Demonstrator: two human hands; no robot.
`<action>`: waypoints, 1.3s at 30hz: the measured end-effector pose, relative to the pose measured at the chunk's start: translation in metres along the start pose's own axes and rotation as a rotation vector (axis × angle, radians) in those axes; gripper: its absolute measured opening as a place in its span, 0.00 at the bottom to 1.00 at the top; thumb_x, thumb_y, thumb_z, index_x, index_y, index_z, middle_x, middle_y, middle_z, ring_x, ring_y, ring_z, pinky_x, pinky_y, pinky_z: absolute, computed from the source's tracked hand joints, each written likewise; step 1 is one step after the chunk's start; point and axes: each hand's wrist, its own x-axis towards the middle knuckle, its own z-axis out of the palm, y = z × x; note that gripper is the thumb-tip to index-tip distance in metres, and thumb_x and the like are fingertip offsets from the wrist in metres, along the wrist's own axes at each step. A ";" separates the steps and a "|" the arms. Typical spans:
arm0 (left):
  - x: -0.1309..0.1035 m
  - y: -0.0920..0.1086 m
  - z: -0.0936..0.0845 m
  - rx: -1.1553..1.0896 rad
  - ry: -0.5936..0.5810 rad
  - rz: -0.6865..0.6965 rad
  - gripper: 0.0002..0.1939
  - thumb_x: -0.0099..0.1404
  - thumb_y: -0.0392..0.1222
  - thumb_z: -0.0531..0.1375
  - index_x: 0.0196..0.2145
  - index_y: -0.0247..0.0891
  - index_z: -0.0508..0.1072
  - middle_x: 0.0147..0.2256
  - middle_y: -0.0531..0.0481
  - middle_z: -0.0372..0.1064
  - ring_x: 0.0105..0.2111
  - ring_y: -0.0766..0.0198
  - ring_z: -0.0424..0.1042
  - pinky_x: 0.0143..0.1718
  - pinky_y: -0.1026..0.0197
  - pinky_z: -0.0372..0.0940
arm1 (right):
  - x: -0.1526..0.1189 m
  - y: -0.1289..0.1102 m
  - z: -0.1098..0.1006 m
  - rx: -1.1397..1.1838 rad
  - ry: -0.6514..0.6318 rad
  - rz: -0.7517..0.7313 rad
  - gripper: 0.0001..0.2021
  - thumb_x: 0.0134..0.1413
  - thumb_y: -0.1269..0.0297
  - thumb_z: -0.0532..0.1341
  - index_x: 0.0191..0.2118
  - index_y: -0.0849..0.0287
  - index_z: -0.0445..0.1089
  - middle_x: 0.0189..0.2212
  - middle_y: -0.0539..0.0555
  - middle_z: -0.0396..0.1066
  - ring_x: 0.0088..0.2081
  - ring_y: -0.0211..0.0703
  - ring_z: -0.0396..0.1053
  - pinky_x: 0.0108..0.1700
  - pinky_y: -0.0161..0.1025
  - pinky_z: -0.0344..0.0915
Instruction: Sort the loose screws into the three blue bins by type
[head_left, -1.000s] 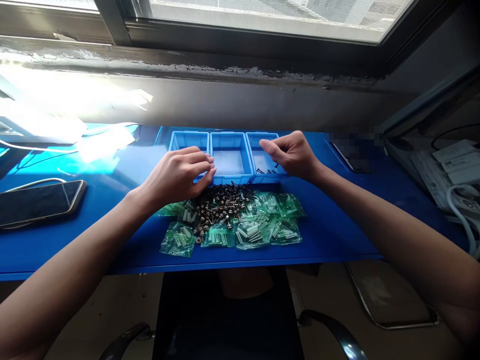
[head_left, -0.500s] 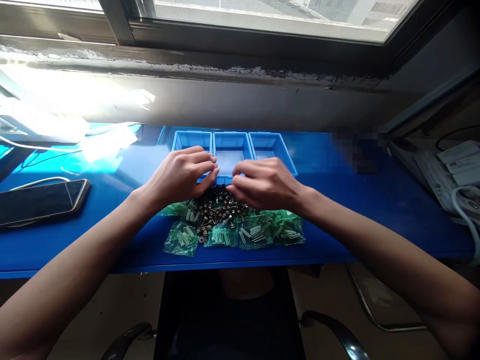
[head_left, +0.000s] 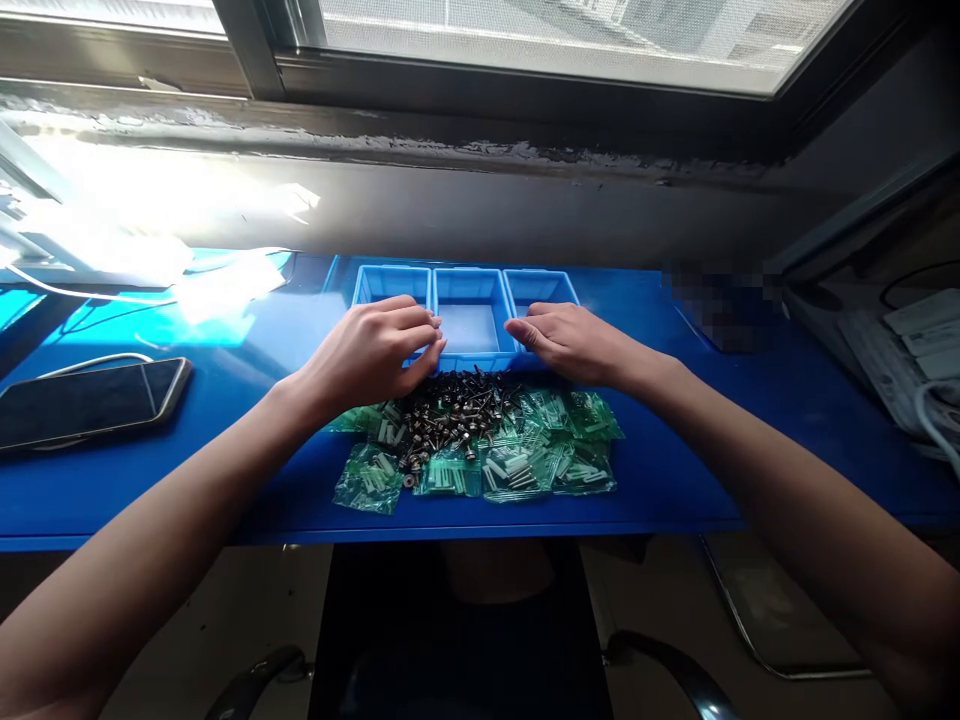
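Observation:
Three joined blue bins stand on the blue table: the left bin, the middle bin and the right bin. My left hand is bent over the front of the left bin, fingers curled and thumb near them. What it holds, if anything, is hidden. At the front of the right bin is my right hand, closed, its thumb laid along the bent fingers; its contents do not show. A pile of small metal pieces with dark stems lies before the bins, below both hands.
Green clear bags of white sticks surround the pile's front and sides, near the table edge. A phone with a white cable lies at left. White papers and a cable are at far right. A window ledge runs behind.
My right hand has moved from above the pile rightward to the front of the right bin. My left hand stays at the left bin. The view has shifted slightly.

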 end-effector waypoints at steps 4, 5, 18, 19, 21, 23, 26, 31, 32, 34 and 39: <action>0.000 0.000 0.001 -0.005 0.013 0.004 0.15 0.80 0.38 0.58 0.36 0.33 0.81 0.40 0.45 0.83 0.41 0.56 0.84 0.39 0.55 0.80 | 0.001 0.001 0.002 0.064 -0.017 0.019 0.43 0.69 0.25 0.27 0.27 0.55 0.60 0.29 0.55 0.68 0.30 0.43 0.62 0.35 0.43 0.56; 0.000 0.000 0.001 -0.006 0.018 0.005 0.15 0.80 0.38 0.58 0.36 0.33 0.81 0.41 0.45 0.83 0.41 0.56 0.84 0.39 0.55 0.80 | 0.002 0.003 0.004 0.069 -0.024 0.025 0.42 0.70 0.25 0.28 0.26 0.54 0.58 0.26 0.53 0.66 0.28 0.43 0.60 0.34 0.43 0.54; 0.000 0.000 0.001 -0.012 0.010 -0.010 0.14 0.79 0.38 0.59 0.36 0.34 0.81 0.41 0.45 0.83 0.41 0.57 0.83 0.39 0.55 0.80 | 0.001 0.003 0.004 0.234 0.100 -0.008 0.32 0.77 0.43 0.51 0.21 0.53 0.48 0.19 0.45 0.48 0.23 0.36 0.48 0.32 0.43 0.48; 0.000 0.000 0.001 -0.016 0.013 -0.010 0.13 0.78 0.38 0.59 0.36 0.34 0.81 0.41 0.45 0.83 0.41 0.57 0.83 0.40 0.55 0.80 | 0.000 0.002 0.003 0.250 0.145 -0.013 0.31 0.77 0.44 0.51 0.21 0.52 0.46 0.20 0.45 0.45 0.23 0.36 0.46 0.32 0.43 0.47; 0.000 0.000 0.001 -0.020 0.019 -0.006 0.13 0.78 0.37 0.59 0.36 0.34 0.81 0.41 0.46 0.83 0.41 0.57 0.83 0.39 0.55 0.80 | -0.001 -0.002 -0.001 0.265 0.255 -0.020 0.30 0.77 0.46 0.50 0.22 0.51 0.43 0.21 0.45 0.42 0.24 0.36 0.43 0.31 0.44 0.46; 0.000 0.000 0.001 -0.023 0.028 -0.001 0.13 0.79 0.37 0.59 0.36 0.33 0.81 0.41 0.45 0.83 0.41 0.56 0.83 0.38 0.55 0.80 | -0.003 -0.010 -0.004 0.264 0.347 -0.041 0.30 0.77 0.48 0.50 0.22 0.51 0.43 0.20 0.45 0.42 0.24 0.37 0.42 0.32 0.44 0.45; 0.000 0.000 0.001 -0.022 0.039 0.005 0.13 0.79 0.37 0.60 0.36 0.33 0.80 0.41 0.45 0.83 0.41 0.56 0.83 0.38 0.55 0.80 | -0.007 -0.030 -0.001 0.212 0.402 -0.174 0.29 0.77 0.50 0.49 0.22 0.52 0.46 0.19 0.46 0.49 0.23 0.37 0.47 0.32 0.44 0.47; 0.000 0.001 0.002 0.000 0.042 -0.006 0.13 0.78 0.37 0.59 0.37 0.34 0.81 0.41 0.45 0.83 0.40 0.57 0.83 0.38 0.56 0.79 | -0.010 -0.057 0.016 -0.133 0.286 -0.400 0.29 0.81 0.52 0.46 0.27 0.57 0.68 0.25 0.53 0.67 0.28 0.41 0.57 0.30 0.43 0.45; 0.000 0.001 0.002 0.000 0.037 -0.010 0.13 0.78 0.37 0.59 0.37 0.34 0.81 0.41 0.45 0.83 0.40 0.57 0.83 0.38 0.56 0.79 | -0.010 -0.057 0.017 -0.179 0.289 -0.422 0.29 0.81 0.53 0.46 0.29 0.58 0.71 0.28 0.55 0.70 0.30 0.42 0.60 0.30 0.43 0.46; 0.000 0.001 0.001 -0.005 0.023 -0.014 0.13 0.79 0.38 0.59 0.37 0.34 0.81 0.41 0.45 0.83 0.41 0.57 0.83 0.39 0.55 0.79 | -0.010 -0.053 0.012 -0.177 0.343 -0.443 0.26 0.81 0.54 0.48 0.32 0.59 0.74 0.33 0.57 0.74 0.35 0.45 0.66 0.32 0.44 0.50; 0.000 0.000 0.000 0.008 0.011 0.003 0.14 0.79 0.38 0.58 0.37 0.34 0.81 0.42 0.45 0.83 0.41 0.56 0.83 0.40 0.54 0.80 | -0.012 -0.022 -0.019 -0.008 0.398 -0.231 0.24 0.79 0.54 0.51 0.28 0.56 0.66 0.29 0.54 0.70 0.31 0.42 0.62 0.35 0.45 0.53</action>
